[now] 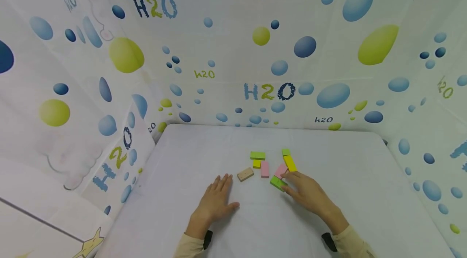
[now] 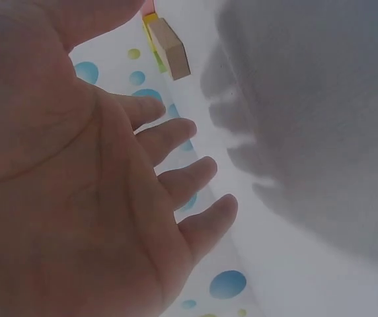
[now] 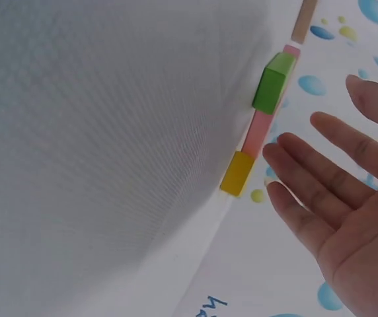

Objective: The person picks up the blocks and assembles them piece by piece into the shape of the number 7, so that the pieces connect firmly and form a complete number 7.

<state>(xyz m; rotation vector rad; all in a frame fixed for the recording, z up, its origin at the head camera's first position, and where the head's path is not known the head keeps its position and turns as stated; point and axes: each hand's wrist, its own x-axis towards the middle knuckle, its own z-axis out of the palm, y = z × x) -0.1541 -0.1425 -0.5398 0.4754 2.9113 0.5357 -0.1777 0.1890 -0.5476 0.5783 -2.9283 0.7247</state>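
My left hand [image 1: 216, 203] is held palm down over the white table with its fingers extended and nothing in them. Just beyond its fingertips lies a plain wooden block [image 1: 245, 174], seen also past the thumb in the left wrist view. My right hand [image 1: 310, 193] hovers beside the right group of blocks, fingers loosely extended. Its thumb is close to a green block [image 1: 278, 183] and its forefinger close to a pink block [image 1: 280, 170]; whether they touch, I cannot tell. Beyond these are a yellow block [image 1: 290, 163], standing slanted in line, and a small green block [image 1: 285, 152].
Left of that group lie another green block [image 1: 257, 155], a small yellow block [image 1: 257, 164] and a pink block [image 1: 264, 169], close together. The white table [image 1: 175, 156] ends at a back edge, where a curtain [image 1: 226, 47] printed with coloured bubbles hangs.
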